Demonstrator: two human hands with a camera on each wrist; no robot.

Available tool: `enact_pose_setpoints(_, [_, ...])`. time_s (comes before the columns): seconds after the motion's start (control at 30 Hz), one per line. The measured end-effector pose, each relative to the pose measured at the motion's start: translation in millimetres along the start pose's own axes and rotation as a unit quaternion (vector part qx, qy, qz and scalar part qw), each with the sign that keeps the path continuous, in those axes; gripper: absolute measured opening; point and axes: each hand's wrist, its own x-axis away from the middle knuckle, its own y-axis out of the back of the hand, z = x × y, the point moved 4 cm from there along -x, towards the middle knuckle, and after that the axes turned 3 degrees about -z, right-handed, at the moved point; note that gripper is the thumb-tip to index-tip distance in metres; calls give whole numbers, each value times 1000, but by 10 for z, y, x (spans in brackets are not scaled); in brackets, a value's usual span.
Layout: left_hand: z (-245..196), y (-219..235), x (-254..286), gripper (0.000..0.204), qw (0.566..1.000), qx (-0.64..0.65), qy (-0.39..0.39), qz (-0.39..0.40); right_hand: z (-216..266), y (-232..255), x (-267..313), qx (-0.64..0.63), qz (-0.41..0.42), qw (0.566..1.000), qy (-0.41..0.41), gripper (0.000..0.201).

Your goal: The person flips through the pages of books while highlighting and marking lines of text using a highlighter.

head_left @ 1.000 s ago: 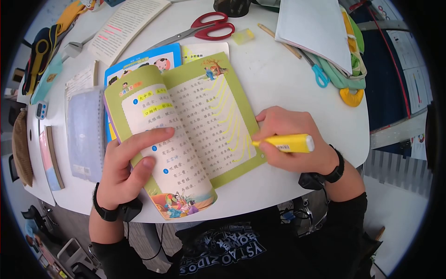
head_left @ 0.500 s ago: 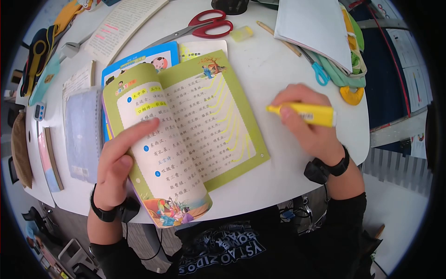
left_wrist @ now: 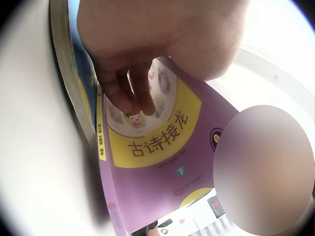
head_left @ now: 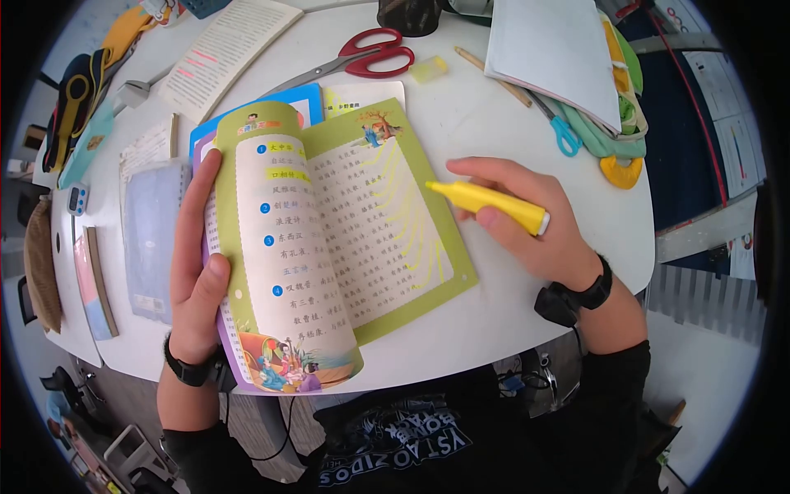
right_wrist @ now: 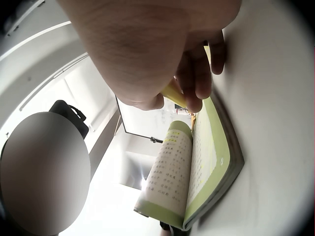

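Observation:
An open book with green page borders [head_left: 448, 305] lies on the white table, its left pages raised and curved. My left hand [head_left: 197, 272] grips the book's left edge, thumb on the page side; in the left wrist view the fingers of this hand [left_wrist: 162, 44] lie against the purple cover [left_wrist: 142, 196]. Yellow strokes run along the right page's text. Over the table just right of the book, my right hand [head_left: 535, 214] holds a yellow highlighter [head_left: 494, 204], its tip above the right page's border. The right wrist view shows the highlighter [right_wrist: 174, 94] partly hidden by the hand [right_wrist: 147, 49].
Beyond the book lie red-handled scissors [head_left: 374, 56], a yellow cap [head_left: 428, 69], a pencil [head_left: 494, 76] and another printed book [head_left: 230, 49]. White paper [head_left: 555, 58] and blue scissors [head_left: 566, 132] are at the back right. A clear-covered notebook [head_left: 150, 239] lies left.
My left hand has moved from the left page to the book's outer edge, and those pages are lifted more. My right hand has drawn off the right page with the highlighter.

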Motion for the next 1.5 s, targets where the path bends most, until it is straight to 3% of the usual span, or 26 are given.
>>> enact_pose_setpoints(0.07, [4,-18,-12,100,1000,-21,-7,-1,-2,-50,65,-100,-2,987,-125,27])
enact_pose_setpoints(0.1, [4,-22,-14,104,999,-41,-13,-2,-1,-37,77,-61,37,989,-127,34])
enact_pose_setpoints(0.13, [10,-21,-12,104,999,-41,-13,-3,4,-32,70,-62,38,989,-127,34])
enact_pose_setpoints(0.2, [18,-27,-4,106,999,-38,-18,6,92,-65,53,32,94,995,-10,31])
enact_pose_setpoints(0.23, [27,-23,-6,106,999,-38,-16,6,96,-71,41,42,95,995,2,29])
enact_pose_setpoints(0.43, [34,30,-37,108,995,-79,-53,4,25,-71,62,-18,52,998,-1,26])
enact_pose_setpoints(0.47, [59,43,-33,112,998,-52,-37,5,62,-57,57,-18,50,999,1,26])
enact_pose_setpoints(0.53, [154,107,0,115,999,-27,-22,7,83,-33,57,-18,52,996,-72,26])
enact_pose_setpoints(0.6, [284,193,25,116,998,32,59,-14,58,-1,37,1,32,999,-39,29])
enact_pose_setpoints(0.63, [195,122,0,115,1000,-23,-3,5,55,12,40,20,12,1000,-8,32])
enact_pose_setpoints(0.67, [75,52,-54,113,998,-39,-48,10,37,-15,50,20,13,1000,-9,32])
enact_pose_setpoints(0.73, [11,24,-31,106,999,-50,-20,2,-11,-21,64,-132,-65,988,-37,40])
enact_pose_setpoints(0.77, [21,45,-13,106,999,-50,-20,2,-24,1,42,-143,-31,989,-7,49])
enact_pose_setpoints(0.83, [61,116,24,80,999,-41,1,29,12,-30,64,-172,-15,985,-9,52])
enact_pose_setpoints(0.87, [51,150,46,80,999,-41,0,28,34,-46,69,-201,0,980,-10,54])
enact_pose_setpoints(0.93, [45,174,86,48,996,-49,29,68,19,-74,105,-167,30,985,-3,56])
enact_pose_setpoints(1.0, [17,159,83,40,991,-66,8,112,79,-148,132,-162,12,982,99,53])
enact_pose_setpoints(1.03, [-1,127,86,31,984,-82,-9,158,195,-172,90,-139,89,981,102,52])
enact_pose_setpoints(1.1, [-72,34,98,32,978,-112,-19,175,272,-369,134,-195,200,949,148,52])
enact_pose_setpoints(1.17, [-49,-32,173,37,972,-126,-22,199,414,-520,136,-164,251,944,140,56])
enact_pose_setpoints(1.2, [-44,-82,161,40,958,-135,-154,203,450,-559,143,-139,281,940,132,57])
enact_pose_setpoints(1.27, [60,-133,247,35,977,-54,-101,179,451,-594,127,-124,284,943,122,58])
enact_pose_setpoints(1.3, [25,-127,248,35,978,-56,-100,176,441,-612,118,-107,284,946,112,59])
enact_pose_setpoints(1.37, [-13,-125,217,29,971,-93,-15,220,406,-617,176,-94,276,950,113,61])
enact_pose_setpoints(1.43, [25,-130,208,26,976,-72,-9,204,362,-626,183,-79,268,953,116,64])
enact_pose_setpoints(1.5, [60,-148,198,24,980,-52,-7,190,374,-623,157,-53,252,951,170,71])
